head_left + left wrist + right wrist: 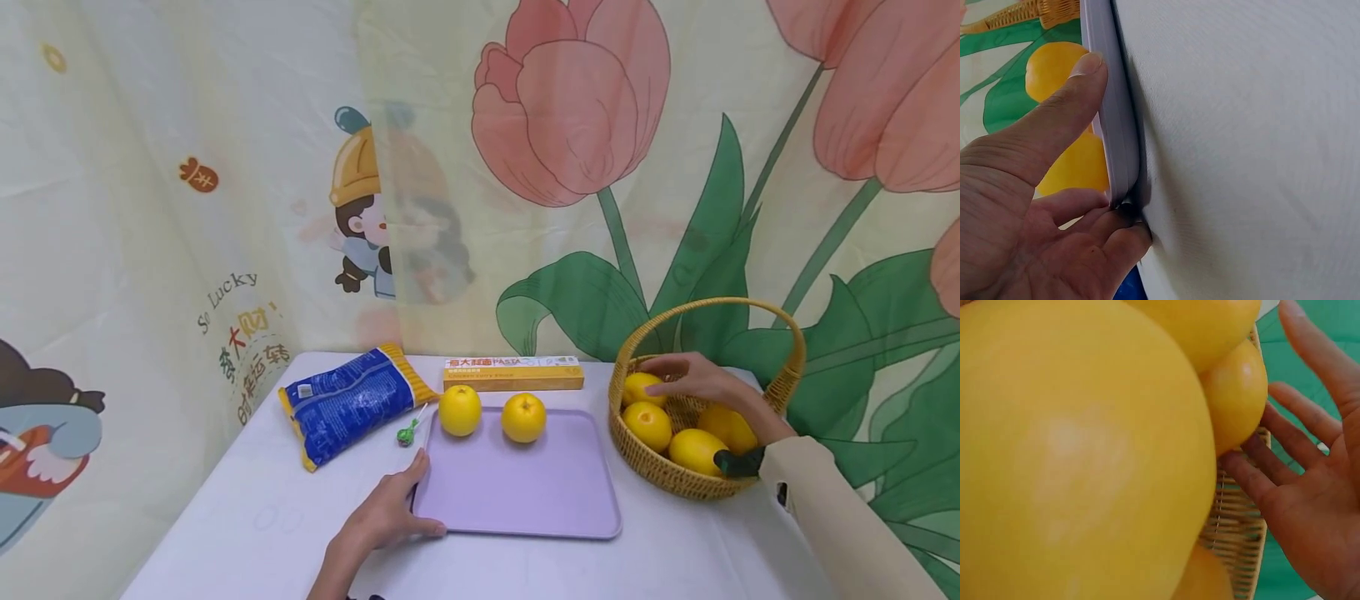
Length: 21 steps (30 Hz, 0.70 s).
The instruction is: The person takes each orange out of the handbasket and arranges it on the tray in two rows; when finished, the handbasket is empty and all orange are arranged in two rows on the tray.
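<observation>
A lilac tray [517, 492] lies on the white table. My left hand [382, 508] grips its near left corner, thumb along the front side and fingers around the left side; in the left wrist view the thumb [1079, 87] presses the tray wall. Two round yellow fruits [460, 410] sit toward the tray's back edge. On the right stands a wicker basket [648, 477] holding several more. Over it reaches my right hand [697, 379], fingers spread, fingertips right at the rearmost yellow fruit [639, 388]. Its thumb stands away from that fruit in the right wrist view.
Behind the tray lies a long pasta box [513, 375]. A blue and yellow packet [352, 408] lies at the back left, with a green-wrapped lollipop [407, 433] beside the tray. The basket's tall handle [712, 302] arches over the right forearm. A printed curtain hangs behind.
</observation>
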Each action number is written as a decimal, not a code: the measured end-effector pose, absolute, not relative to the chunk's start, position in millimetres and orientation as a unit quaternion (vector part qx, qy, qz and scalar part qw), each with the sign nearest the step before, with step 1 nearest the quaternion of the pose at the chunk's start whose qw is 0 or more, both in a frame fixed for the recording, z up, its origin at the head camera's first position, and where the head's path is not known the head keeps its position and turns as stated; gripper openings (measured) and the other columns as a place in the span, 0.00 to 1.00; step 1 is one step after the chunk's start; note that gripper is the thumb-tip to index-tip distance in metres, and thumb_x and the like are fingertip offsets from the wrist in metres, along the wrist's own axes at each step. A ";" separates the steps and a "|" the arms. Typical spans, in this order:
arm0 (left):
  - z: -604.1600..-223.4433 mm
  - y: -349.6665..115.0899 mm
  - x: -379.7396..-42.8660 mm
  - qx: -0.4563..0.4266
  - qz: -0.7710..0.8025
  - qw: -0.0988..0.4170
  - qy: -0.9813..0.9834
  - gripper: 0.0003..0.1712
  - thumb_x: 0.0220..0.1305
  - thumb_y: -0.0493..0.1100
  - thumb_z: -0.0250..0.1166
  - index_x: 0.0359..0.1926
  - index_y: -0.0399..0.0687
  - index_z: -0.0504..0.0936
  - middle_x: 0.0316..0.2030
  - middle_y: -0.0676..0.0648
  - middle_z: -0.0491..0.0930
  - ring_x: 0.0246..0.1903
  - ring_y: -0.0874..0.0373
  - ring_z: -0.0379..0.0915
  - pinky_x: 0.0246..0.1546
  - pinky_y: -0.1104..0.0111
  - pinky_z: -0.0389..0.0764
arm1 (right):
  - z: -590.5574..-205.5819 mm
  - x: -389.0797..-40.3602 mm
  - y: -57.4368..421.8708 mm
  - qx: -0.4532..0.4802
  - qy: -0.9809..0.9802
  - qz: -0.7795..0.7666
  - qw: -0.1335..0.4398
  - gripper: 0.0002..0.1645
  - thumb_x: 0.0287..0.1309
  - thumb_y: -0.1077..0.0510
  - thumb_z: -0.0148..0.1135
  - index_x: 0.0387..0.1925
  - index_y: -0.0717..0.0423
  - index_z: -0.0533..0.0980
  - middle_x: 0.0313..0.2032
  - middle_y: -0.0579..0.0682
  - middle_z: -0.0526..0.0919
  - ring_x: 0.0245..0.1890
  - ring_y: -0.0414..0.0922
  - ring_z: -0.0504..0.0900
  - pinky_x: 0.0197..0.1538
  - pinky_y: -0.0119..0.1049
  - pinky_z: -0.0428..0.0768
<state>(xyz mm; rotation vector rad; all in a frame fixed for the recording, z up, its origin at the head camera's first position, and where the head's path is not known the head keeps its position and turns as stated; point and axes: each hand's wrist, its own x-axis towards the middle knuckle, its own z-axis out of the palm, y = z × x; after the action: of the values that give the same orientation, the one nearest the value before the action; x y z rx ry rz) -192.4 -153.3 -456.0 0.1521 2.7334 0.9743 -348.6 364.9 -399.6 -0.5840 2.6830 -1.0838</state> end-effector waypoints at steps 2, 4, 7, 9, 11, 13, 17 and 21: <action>-455.6 -153.5 -192.6 0.053 0.333 0.117 0.934 0.71 0.47 0.51 0.89 0.84 0.36 0.58 0.81 0.33 0.60 0.78 0.29 0.59 0.77 0.35 0.63 | -399.8 -352.4 360.6 -0.203 0.908 -0.353 0.095 0.39 0.71 0.50 0.73 0.71 0.70 0.73 0.68 0.71 0.78 0.66 0.68 0.77 0.68 0.69 0.79; -455.0 -153.5 -192.5 0.052 0.333 0.118 0.934 0.71 0.47 0.51 0.89 0.84 0.36 0.58 0.81 0.33 0.60 0.78 0.29 0.59 0.77 0.35 0.64 | -398.3 -355.3 355.6 -0.206 0.913 -0.337 0.097 0.39 0.70 0.50 0.74 0.71 0.71 0.74 0.67 0.72 0.79 0.64 0.68 0.78 0.68 0.68 0.80; -454.4 -153.6 -191.8 0.052 0.337 0.119 0.933 0.71 0.47 0.50 0.89 0.84 0.36 0.58 0.81 0.33 0.60 0.78 0.29 0.59 0.78 0.36 0.64 | -396.4 -358.2 348.1 -0.198 0.920 -0.321 0.105 0.39 0.68 0.50 0.75 0.69 0.72 0.75 0.65 0.72 0.80 0.61 0.65 0.80 0.66 0.64 0.83; -454.7 -153.8 -191.4 0.051 0.341 0.120 0.931 0.71 0.47 0.50 0.89 0.84 0.36 0.57 0.81 0.33 0.60 0.78 0.29 0.58 0.78 0.36 0.63 | -395.7 -359.6 345.0 -0.182 0.926 -0.310 0.112 0.40 0.67 0.50 0.77 0.68 0.72 0.75 0.63 0.72 0.81 0.58 0.63 0.81 0.65 0.62 0.85; -455.0 -153.7 -191.3 0.053 0.344 0.119 0.930 0.70 0.47 0.50 0.89 0.84 0.35 0.57 0.81 0.33 0.60 0.78 0.29 0.58 0.78 0.36 0.63 | -396.4 -360.8 344.1 -0.164 0.931 -0.302 0.120 0.41 0.66 0.49 0.78 0.68 0.73 0.75 0.61 0.71 0.82 0.55 0.61 0.81 0.63 0.59 0.87; -455.4 -153.9 -191.4 0.053 0.345 0.119 0.929 0.70 0.47 0.49 0.89 0.84 0.35 0.57 0.81 0.33 0.60 0.78 0.29 0.58 0.78 0.36 0.63 | -397.1 -361.6 344.9 -0.143 0.935 -0.296 0.131 0.44 0.64 0.47 0.79 0.69 0.73 0.74 0.60 0.71 0.82 0.53 0.60 0.81 0.61 0.58 0.88; -455.9 -152.9 -191.8 0.050 0.341 0.123 0.931 0.71 0.47 0.50 0.89 0.84 0.36 0.57 0.81 0.33 0.61 0.78 0.29 0.59 0.77 0.35 0.63 | -401.4 -363.1 351.1 -0.116 0.941 -0.284 0.140 0.48 0.63 0.45 0.79 0.69 0.76 0.71 0.56 0.69 0.82 0.50 0.58 0.81 0.59 0.56 0.88; -455.5 -153.1 -192.4 0.049 0.340 0.123 0.931 0.71 0.46 0.50 0.90 0.84 0.36 0.57 0.81 0.33 0.61 0.78 0.30 0.59 0.78 0.36 0.63 | -405.6 -362.9 356.4 -0.118 0.940 -0.290 0.132 0.46 0.65 0.48 0.78 0.68 0.78 0.71 0.54 0.67 0.82 0.48 0.56 0.80 0.57 0.54 0.89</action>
<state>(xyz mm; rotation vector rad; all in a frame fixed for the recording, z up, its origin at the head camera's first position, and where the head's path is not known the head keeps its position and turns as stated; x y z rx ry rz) -192.4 -153.1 -455.5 0.1426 2.7172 0.9910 -362.9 356.4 -405.6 -0.3434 2.7290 -0.8412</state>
